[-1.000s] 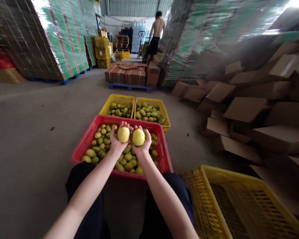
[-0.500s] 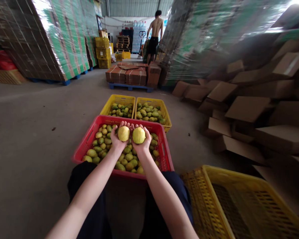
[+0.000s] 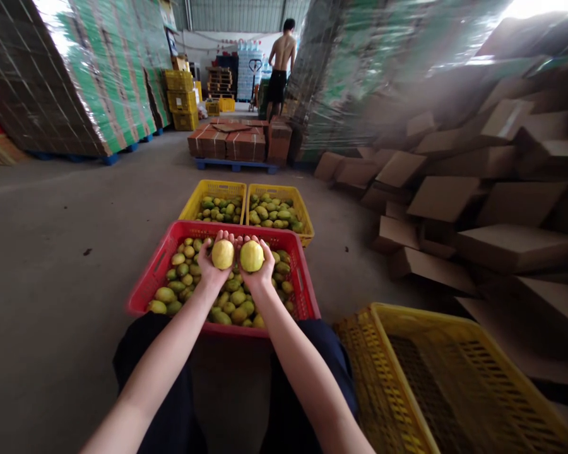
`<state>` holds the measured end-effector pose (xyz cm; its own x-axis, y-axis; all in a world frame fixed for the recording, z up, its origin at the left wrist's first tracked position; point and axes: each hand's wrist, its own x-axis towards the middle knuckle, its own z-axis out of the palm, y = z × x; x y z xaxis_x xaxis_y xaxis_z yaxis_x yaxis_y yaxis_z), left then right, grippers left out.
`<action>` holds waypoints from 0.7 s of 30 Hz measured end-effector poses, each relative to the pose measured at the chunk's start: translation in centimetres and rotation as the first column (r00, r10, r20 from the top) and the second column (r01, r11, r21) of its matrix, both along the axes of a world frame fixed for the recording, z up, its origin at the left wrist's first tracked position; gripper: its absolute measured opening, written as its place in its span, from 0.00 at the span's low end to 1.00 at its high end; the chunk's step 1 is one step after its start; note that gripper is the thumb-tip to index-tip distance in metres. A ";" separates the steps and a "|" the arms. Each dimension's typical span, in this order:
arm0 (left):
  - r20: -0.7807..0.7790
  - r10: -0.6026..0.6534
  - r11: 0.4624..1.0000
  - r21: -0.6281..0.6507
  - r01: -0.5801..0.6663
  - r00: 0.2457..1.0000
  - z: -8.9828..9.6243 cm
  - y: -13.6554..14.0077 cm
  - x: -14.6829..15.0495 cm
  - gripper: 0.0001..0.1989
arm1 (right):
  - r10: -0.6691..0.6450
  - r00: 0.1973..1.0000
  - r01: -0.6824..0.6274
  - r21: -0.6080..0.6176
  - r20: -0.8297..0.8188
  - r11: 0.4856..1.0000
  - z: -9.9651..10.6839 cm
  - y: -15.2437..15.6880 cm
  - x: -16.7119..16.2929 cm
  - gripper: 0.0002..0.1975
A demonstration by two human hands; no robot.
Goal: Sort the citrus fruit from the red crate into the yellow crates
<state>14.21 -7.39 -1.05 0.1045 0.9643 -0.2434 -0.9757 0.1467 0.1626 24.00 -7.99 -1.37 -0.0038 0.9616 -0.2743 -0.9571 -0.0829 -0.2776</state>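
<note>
Side by side, palms up, my two hands hover over a red plastic crate (image 3: 307, 284) of oval green and yellow fruit (image 3: 239, 299). A pale yellow round fruit (image 3: 223, 255) sits cupped in my left hand (image 3: 210, 271). My right hand (image 3: 264, 272) cradles a yellow-green fruit (image 3: 251, 256) with faint ridges. I cannot tell the fruit's exact kind. Fingertips show beyond both fruits, and the hands are close together. My forearms hide part of the crate's near rim and contents.
Two yellow crates (image 3: 279, 188) of similar fruit stand behind the red one. At my right is a yellow crate (image 3: 378, 315). Cardboard boxes (image 3: 445, 197) pile up on the right. Flattened cartons lie on a blue pallet (image 3: 236, 166); a person (image 3: 281, 53) stands beyond.
The whole view has shifted, so the crates and my hands appear slightly further left. Both hands still hold the same fruits in much the same pose.
</note>
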 end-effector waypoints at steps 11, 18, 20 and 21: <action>-0.619 -0.514 0.845 -0.246 0.475 0.594 -4.0 -2.3 -0.4 0.11 | -0.036 0.999 0.036 -0.225 0.005 0.974 -0.7 -0.4 4.7 0.09; -0.573 -0.642 -0.019 -0.653 0.757 -0.510 -8.8 -11.6 0.1 0.02 | 0.014 0.995 0.014 -0.270 0.100 0.963 -1.3 -1.5 8.5 0.07; -0.530 -0.617 -0.098 -0.682 0.725 -0.582 -8.2 -11.1 -0.7 0.03 | 0.005 0.994 0.025 -0.270 0.110 0.963 -1.1 -2.0 9.1 0.06; -0.564 -0.648 -0.027 -0.655 0.755 -0.512 -7.4 -10.1 -1.4 0.04 | 0.002 0.993 0.030 -0.267 0.119 0.963 -1.0 -2.2 9.4 0.06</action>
<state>12.81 -17.45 -8.45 0.5746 0.0920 -0.8132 0.6773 0.5044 0.5356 33.42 -10.20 -2.35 0.0564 0.8527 -0.5193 -0.9209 -0.1565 -0.3570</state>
